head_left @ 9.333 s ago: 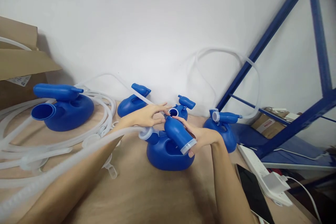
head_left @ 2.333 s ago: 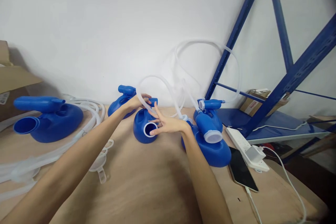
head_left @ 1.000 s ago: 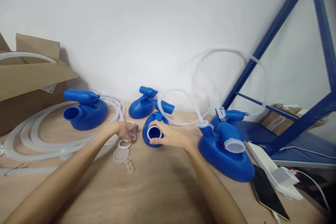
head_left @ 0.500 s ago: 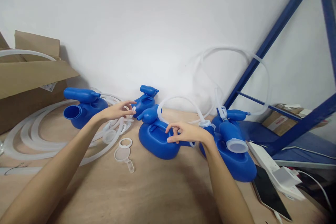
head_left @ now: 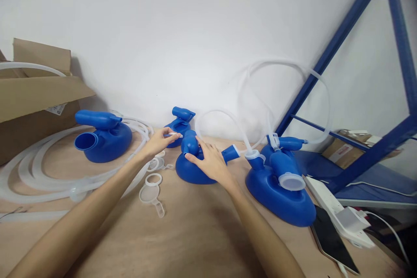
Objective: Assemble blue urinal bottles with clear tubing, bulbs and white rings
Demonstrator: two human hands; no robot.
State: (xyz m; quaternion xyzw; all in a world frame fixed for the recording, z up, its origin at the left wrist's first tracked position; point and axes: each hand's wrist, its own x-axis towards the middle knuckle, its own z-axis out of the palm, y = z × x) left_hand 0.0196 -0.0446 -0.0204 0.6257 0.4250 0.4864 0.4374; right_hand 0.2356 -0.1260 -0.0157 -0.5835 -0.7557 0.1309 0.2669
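Note:
In front of me, a blue plastic urinal bottle (head_left: pixel 189 174) rests on the table, its flared neck turned to the right. My right hand (head_left: pixel 210 160) lies over its top, thumb and fingers around the rounded upper part. Just behind and to the left, my left hand (head_left: pixel 162 140) pinches a small white plastic piece (head_left: pixel 175 134) between thumb and fingertips. It is too small to name. Past those fingertips stands a smaller-looking blue bottle (head_left: pixel 183 114), partly hidden. A translucent lid with a tab (head_left: pixel 150 194) and a white ring (head_left: pixel 153 179) lie nearer me.
Coiled clear tubing (head_left: pixel 35 169) and another blue bottle (head_left: pixel 109 141) occupy the left, before a cardboard box (head_left: pixel 35 100). At right are a capped blue bottle (head_left: pixel 280 200) with tubing, a phone (head_left: pixel 334 236) and a power strip (head_left: pixel 329 197). A blue metal frame (head_left: pixel 342 56) rises behind.
My right hand has shifted from the bottle's neck side onto its top. The bottle has turned, its neck swinging up and right. My left hand has moved slightly right with the white piece.

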